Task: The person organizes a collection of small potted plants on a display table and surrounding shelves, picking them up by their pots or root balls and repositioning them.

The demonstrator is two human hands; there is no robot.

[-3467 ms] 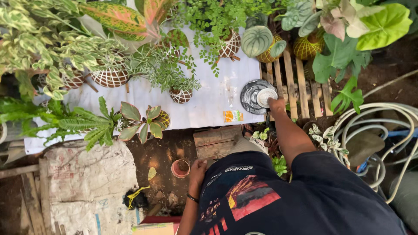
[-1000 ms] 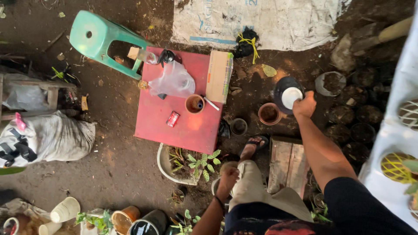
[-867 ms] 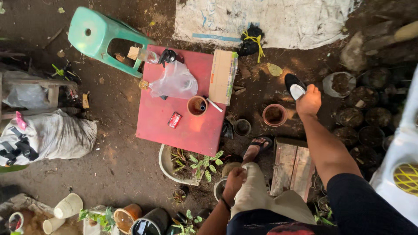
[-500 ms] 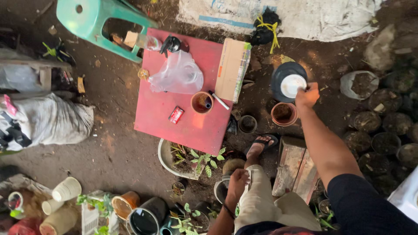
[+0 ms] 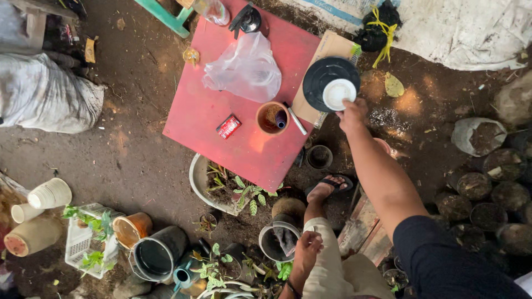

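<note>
Head view looks straight down on packed dirt ground (image 5: 127,149), with a red square table (image 5: 244,111) lying toward twelve o'clock of the frame's middle. On the table rest a crumpled clear plastic bag (image 5: 246,69), a small terracotta pot (image 5: 272,117) and a little red packet (image 5: 228,126); a flat cardboard piece (image 5: 318,66) overlaps its one o'clock edge. A white sack (image 5: 39,94) sits at nine o'clock, stacked cream pots (image 5: 47,194) at eight, and dark soil-filled pots (image 5: 487,194) at three to four o'clock.

The right hand (image 5: 352,115) reaches out at one o'clock, fingers closed in a pinch on the rim of a black round saucer (image 5: 324,77) with a smaller white saucer (image 5: 338,94) lying on it. Both saucers sit at eleven o'clock from the fingers, touching them, above the cardboard at the table's corner.

The left hand (image 5: 307,249) rests at six o'clock on the knee of the light trousers (image 5: 327,271), fingers curled loosely shut, holding nothing.
</note>
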